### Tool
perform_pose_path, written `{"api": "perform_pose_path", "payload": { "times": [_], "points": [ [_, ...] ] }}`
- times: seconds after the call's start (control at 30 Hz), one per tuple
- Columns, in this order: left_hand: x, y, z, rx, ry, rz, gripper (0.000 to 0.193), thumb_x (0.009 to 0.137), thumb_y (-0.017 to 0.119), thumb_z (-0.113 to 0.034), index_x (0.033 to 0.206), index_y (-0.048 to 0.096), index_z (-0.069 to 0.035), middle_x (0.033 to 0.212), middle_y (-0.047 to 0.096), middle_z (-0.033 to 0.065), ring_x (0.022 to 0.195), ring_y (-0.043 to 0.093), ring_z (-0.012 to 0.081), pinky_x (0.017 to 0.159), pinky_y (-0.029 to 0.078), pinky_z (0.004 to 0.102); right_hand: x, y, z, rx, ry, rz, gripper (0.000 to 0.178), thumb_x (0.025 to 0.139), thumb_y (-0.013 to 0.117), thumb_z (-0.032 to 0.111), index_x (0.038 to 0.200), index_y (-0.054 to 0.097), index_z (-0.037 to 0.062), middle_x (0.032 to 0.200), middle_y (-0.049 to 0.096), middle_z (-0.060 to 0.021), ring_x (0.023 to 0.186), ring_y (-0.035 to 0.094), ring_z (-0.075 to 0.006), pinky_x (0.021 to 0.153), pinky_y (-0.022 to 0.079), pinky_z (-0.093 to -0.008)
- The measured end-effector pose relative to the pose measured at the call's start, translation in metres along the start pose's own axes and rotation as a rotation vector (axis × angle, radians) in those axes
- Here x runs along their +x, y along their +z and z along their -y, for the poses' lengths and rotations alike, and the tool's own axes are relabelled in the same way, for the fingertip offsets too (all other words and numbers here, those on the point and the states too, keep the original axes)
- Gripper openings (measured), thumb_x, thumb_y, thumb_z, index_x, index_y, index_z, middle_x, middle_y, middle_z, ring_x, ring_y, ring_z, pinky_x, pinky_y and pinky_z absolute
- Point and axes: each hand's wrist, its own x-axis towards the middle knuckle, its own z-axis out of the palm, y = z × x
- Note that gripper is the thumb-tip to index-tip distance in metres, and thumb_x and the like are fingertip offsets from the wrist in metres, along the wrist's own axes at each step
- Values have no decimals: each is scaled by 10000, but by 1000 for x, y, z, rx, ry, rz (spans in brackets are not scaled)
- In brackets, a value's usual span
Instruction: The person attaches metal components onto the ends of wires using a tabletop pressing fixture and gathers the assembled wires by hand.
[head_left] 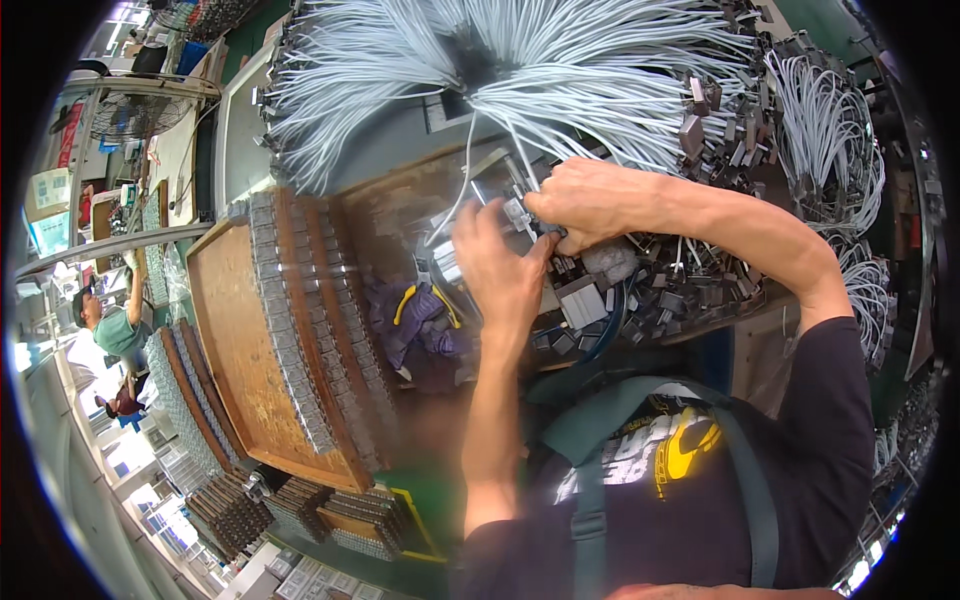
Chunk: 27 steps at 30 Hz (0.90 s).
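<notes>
My right hand (pixel 588 207) is closed, with a white cable (pixel 521 155) running down into its fingers from the big bundle above. Beside it, my left hand (pixel 493 262) is slightly blurred. Its thumb stands apart from its fingers and reaches close to my right hand; the fingertips lie by small silvery metal pieces (pixel 517 215). A second white cable (pixel 467 180) curves down past the left fingers. Pale blocks (pixel 444 262) lie just left of that hand. What is under both hands is mostly hidden.
A large fan of white cables (pixel 590 70) covers the bench's far side. Small metal connector parts (pixel 655 300) are heaped at right. Purple cloth gloves (pixel 425 322) lie left of my hands. Wooden trays (pixel 235 345) with rows of grey parts stand at left. A person (pixel 122 330) works farther left.
</notes>
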Motion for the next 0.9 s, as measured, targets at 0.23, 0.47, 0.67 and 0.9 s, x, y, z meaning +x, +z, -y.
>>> {"api": "perform_pose_path", "payload": {
  "times": [0.23,0.47,0.67,0.9],
  "points": [
    [8,25,16,186,75,-106,561,717,825,-123,1222,620,10,1332,546,263,1263,493,439,1060,392,519,10,26,-3,-52,-55,0,333,688,806,215,780,648,-64,676,673,-209,708,711,-402,634,568,-461],
    [10,30,8,184,117,-196,661,671,879,-133,1266,613,-24,1250,582,170,1194,516,392,1014,404,509,-4,-14,-6,200,158,-203,552,850,795,301,1212,594,-64,819,702,-249,769,722,-362,690,562,-430],
    [1,8,-7,184,78,-135,752,640,915,-168,1308,596,-35,1289,584,158,1232,505,370,1048,389,486,-71,-74,-1,597,436,-542,331,914,720,89,1202,652,-59,909,739,-130,806,705,-149,662,591,-292],
    [-18,-18,-5,-20,-3,-164,623,710,884,-114,1271,627,-32,1276,621,160,1240,541,345,1078,411,441,-111,-28,24,-201,279,25,296,772,824,259,928,718,31,958,662,-111,989,635,-306,885,502,-429]
  ]
}}
